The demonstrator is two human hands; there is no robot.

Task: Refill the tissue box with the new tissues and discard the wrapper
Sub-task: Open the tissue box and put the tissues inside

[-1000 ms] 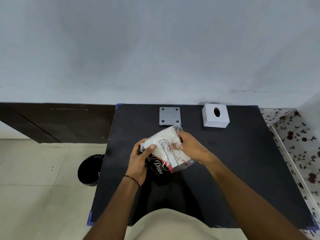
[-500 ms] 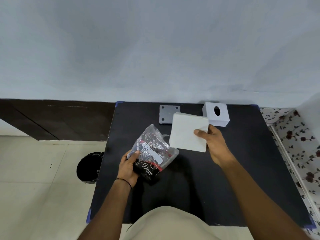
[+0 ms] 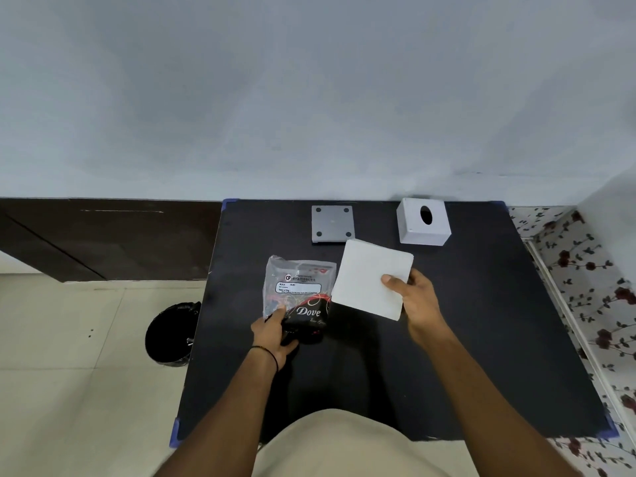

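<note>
My right hand (image 3: pixel 418 302) grips a white square stack of tissues (image 3: pixel 370 278) by its right edge, held above the black table (image 3: pixel 481 339). My left hand (image 3: pixel 275 333) holds the lower left corner of the emptied clear-and-black plastic wrapper (image 3: pixel 299 290), which lies flat on the table just left of the stack. The white tissue box cover (image 3: pixel 423 222), with an oval hole on top, stands at the table's far right. Its grey base plate (image 3: pixel 332 223) lies apart, at the far middle.
A black waste bin (image 3: pixel 172 333) stands on the tiled floor left of the table. A dark wooden panel (image 3: pixel 103 235) runs along the wall at left. A floral-patterned surface (image 3: pixel 592 304) borders the table's right side.
The tissue stack came out of the wrapper in my right hand and moved right. The wrapper in my left hand dropped flat onto the table.
</note>
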